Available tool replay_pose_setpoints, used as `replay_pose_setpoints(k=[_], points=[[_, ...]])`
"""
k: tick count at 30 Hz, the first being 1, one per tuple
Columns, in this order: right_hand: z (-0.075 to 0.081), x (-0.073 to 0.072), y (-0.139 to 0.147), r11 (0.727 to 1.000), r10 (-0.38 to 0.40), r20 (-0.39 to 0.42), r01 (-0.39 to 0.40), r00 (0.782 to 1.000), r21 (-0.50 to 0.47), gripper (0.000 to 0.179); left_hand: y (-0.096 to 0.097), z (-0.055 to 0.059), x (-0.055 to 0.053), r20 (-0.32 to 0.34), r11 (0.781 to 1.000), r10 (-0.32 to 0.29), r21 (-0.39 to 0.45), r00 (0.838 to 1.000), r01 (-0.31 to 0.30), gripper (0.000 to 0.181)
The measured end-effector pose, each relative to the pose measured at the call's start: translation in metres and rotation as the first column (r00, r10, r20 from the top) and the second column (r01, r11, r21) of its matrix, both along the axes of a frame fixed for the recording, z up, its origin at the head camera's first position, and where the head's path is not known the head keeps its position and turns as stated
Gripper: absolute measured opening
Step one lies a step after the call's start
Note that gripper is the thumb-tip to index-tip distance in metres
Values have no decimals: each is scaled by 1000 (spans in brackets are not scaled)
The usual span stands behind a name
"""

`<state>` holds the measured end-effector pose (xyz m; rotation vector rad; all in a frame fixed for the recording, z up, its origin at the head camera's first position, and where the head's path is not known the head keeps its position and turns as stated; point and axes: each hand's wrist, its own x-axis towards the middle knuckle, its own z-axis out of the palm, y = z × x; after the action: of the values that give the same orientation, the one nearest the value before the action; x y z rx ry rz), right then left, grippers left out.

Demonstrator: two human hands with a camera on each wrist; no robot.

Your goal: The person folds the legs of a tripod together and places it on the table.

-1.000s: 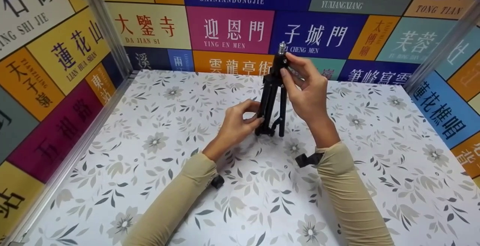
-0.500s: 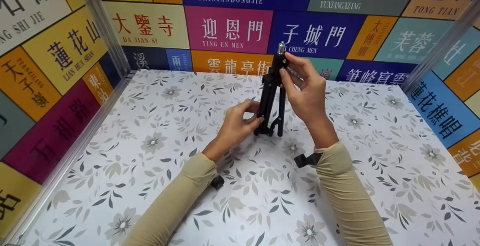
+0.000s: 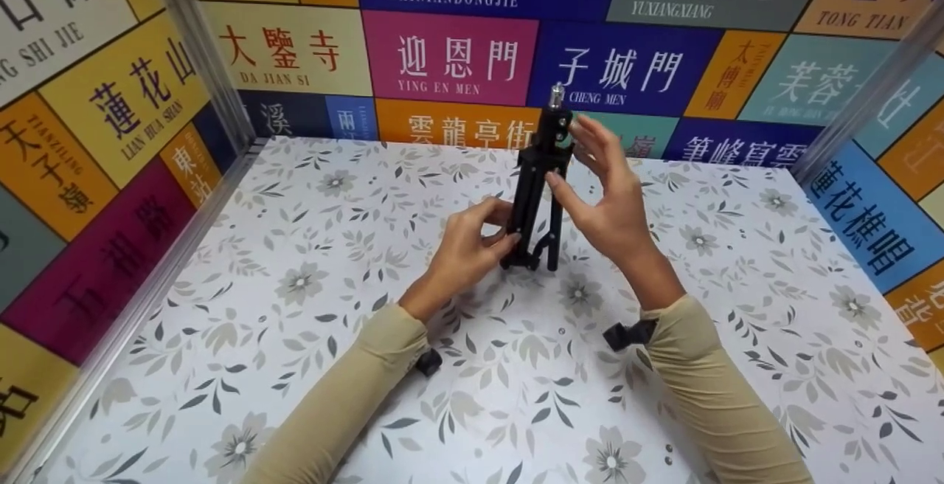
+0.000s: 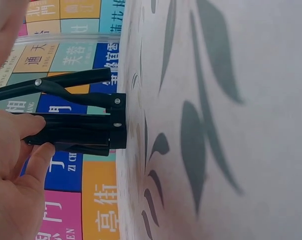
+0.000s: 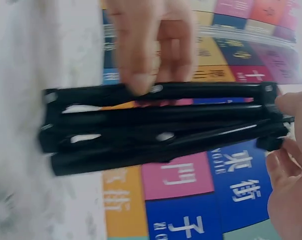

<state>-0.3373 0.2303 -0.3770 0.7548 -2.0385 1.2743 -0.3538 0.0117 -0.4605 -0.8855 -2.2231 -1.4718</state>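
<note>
A small black tripod (image 3: 532, 200) stands upright on the table, its legs folded close together and a silver screw stud (image 3: 557, 97) at the top. Low on the legs, my left hand (image 3: 468, 240) pinches one between thumb and fingers, which the left wrist view shows on the black tubes (image 4: 71, 122). Beside the collar, my right hand (image 3: 612, 200) has its fingers spread and loosely bent, the thumb tip overlapping the tripod. Whether that thumb touches it, I cannot tell. The right wrist view is blurred; there the right hand (image 5: 293, 200) lies at the tripod's upper end.
A white table (image 3: 332, 366) with a grey leaf and flower print spreads under the tripod. Panels (image 3: 450, 56) of coloured signs with Chinese characters close off the back and both sides. Black wrist mounts (image 3: 627, 334) sit on both sleeves.
The right hand has let go of the tripod's top knob area and moved slightly down and right, its fingers spreading. The left hand keeps its place on the legs.
</note>
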Motion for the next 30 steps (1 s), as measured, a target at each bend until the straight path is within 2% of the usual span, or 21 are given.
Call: replay_pose_setpoints(k=[3, 7, 11, 15, 18, 30], points=[[-13, 1, 10, 1000, -7, 78, 5, 997, 28, 73, 1, 1, 0, 1, 1000, -7, 6, 1000, 7, 33], [-26, 0, 24, 1000, 7, 191, -10, 981, 16, 55, 1, 2, 1, 6, 1000, -3, -2, 1000, 3, 33], [-30, 1, 34, 998, 18, 304, -35, 953, 50, 39, 0, 2, 0, 20, 1000, 0, -9, 1000, 1, 31], [-30, 1, 38, 993, 19, 399, -64, 917, 99, 35, 0, 2, 0, 27, 1000, -4, -6, 1000, 4, 31], [-30, 0, 39, 991, 22, 424, -77, 905, 113, 35, 0, 1, -1, 24, 1000, 0, -9, 1000, 0, 31], [-38, -4, 37, 991, 80, 436, -119, 897, 62, 35, 0, 0, -1, 34, 1000, -2, -8, 999, 3, 33]])
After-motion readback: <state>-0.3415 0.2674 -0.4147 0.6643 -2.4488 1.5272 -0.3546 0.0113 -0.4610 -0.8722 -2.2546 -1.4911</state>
